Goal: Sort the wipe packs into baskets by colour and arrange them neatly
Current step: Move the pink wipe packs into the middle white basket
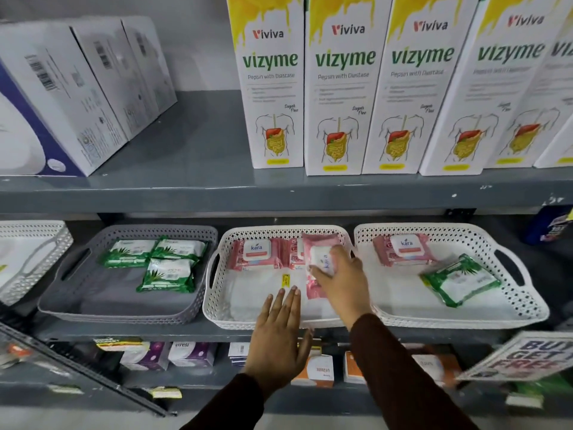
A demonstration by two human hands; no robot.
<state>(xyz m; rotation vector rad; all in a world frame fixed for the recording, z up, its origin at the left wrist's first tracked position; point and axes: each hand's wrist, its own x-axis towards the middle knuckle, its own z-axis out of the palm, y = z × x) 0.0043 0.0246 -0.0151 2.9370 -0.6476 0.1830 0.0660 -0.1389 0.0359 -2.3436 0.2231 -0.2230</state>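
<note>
**Wipe sorting: most of the way there, two packs still in the wrong basket**

Only the head view to go on, so here's what it shows.

Progress, as I read it: roughly two thirds done. The grey basket [62, 293] on the left of the shelf has three green packs [155, 262] in it, two along the back and one in front, reasonably tidy. The middle white basket [217, 305] is the pink one: a pink pack [255, 254] lies flat at the back left, another is partly hidden beside it, and a third pink pack [321, 268] is under the right hand [341, 280].

That right hand's grip is closed over the top of that third pack, fingers wrapped on its white lid. The pack sits turned lengthwise against the others, so I'd guess it's being placed or straightened. The left hand [279, 339] is flat and open, holding nothing, hovering over the front rim of the middle basket.

What's left: the right white basket [527, 308] is mixed. One pink pack [404, 249] at the back, one green pack [462, 279] lying skewed nearer the front. By my judgement, the pink goes to the middle, the green to the grey, then square up the rows.

Another white basket pokes in at far left; can't tell what's inside.
</note>
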